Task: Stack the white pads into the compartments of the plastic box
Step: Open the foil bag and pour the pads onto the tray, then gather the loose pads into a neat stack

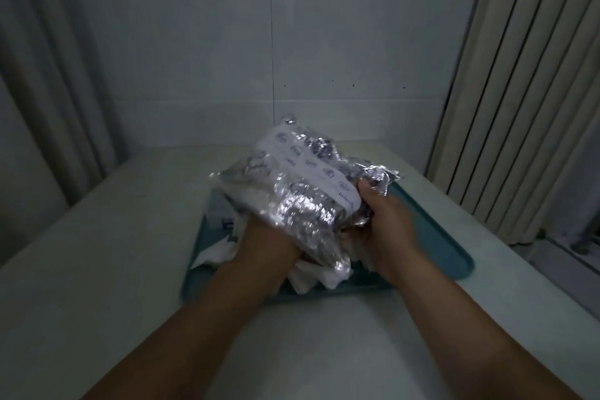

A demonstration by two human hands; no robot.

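A crinkled, shiny plastic package [298, 185] with a white printed band is held up above a teal tray [454, 253]. My left hand [266, 247] grips its lower end from below. My right hand [386, 224] pinches its right edge, thumb on top. Several loose white pads [308, 276] lie on the tray under the package and my hands. More white pads [217, 253] show at the tray's left side. A clear plastic box [220, 214] is partly hidden behind the package at the tray's back left.
The tray sits on a pale table [97, 253] against a white tiled wall [227, 58]. Curtains hang at the left [48, 75] and right [519, 91]. The table's right edge drops to the floor [571, 256].
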